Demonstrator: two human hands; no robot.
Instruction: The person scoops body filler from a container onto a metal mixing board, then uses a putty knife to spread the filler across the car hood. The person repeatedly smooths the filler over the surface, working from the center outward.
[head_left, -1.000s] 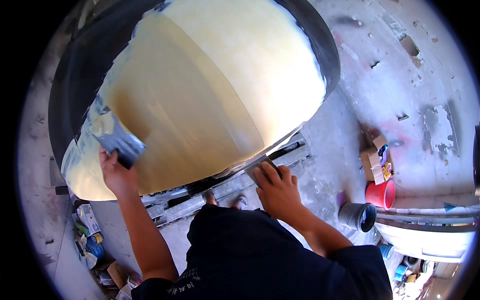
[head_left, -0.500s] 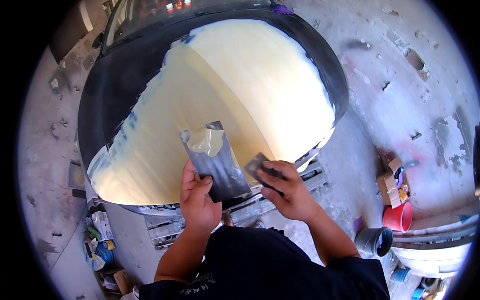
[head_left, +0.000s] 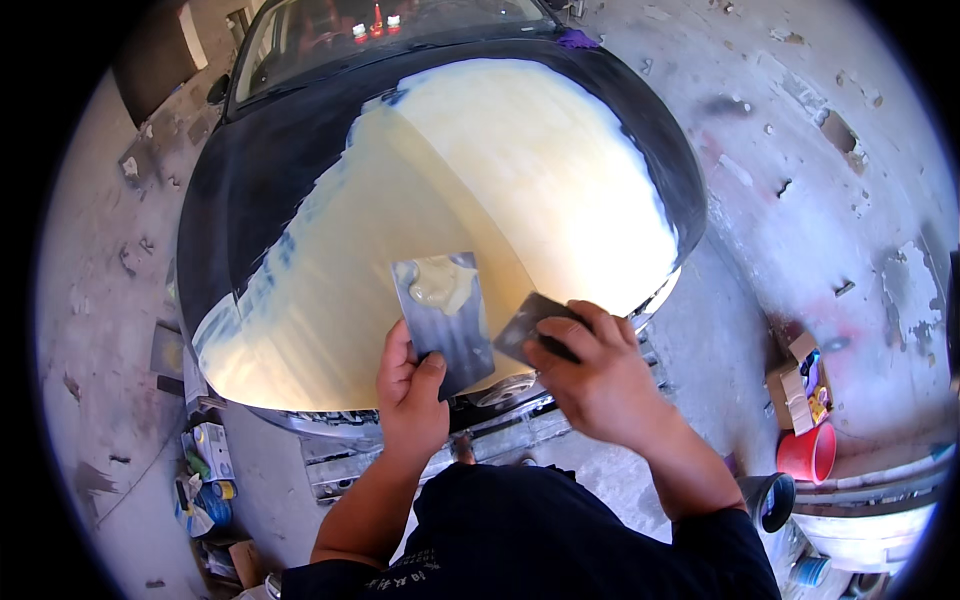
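Observation:
Gripped by its near end in my left hand (head_left: 412,395) is a flat grey rectangular mixing board (head_left: 452,340). A lump of creamy body filler (head_left: 440,284) lies on the board's far end. My right hand (head_left: 605,375) pinches a dark, flat filler spreader (head_left: 540,325), held just right of the board. Both hands are above the near edge of a dark car's hood (head_left: 250,160). Pale yellow filler (head_left: 390,220) covers the hood's middle and right side, with uneven, streaky borders. Part of the spreader is hidden behind my fingers.
A purple cloth (head_left: 578,39) lies by the windshield. On the floor to the right stand an open cardboard box (head_left: 795,395), a red bucket (head_left: 803,455) and a dark bucket (head_left: 768,500). Boxes and tape (head_left: 208,460) sit at lower left. A wooden pallet (head_left: 345,470) is under the bumper.
The board has turned more upright and shifted slightly right. My right hand and the spreader have moved up and right, the spreader now turned differently. The whole view has shifted a little.

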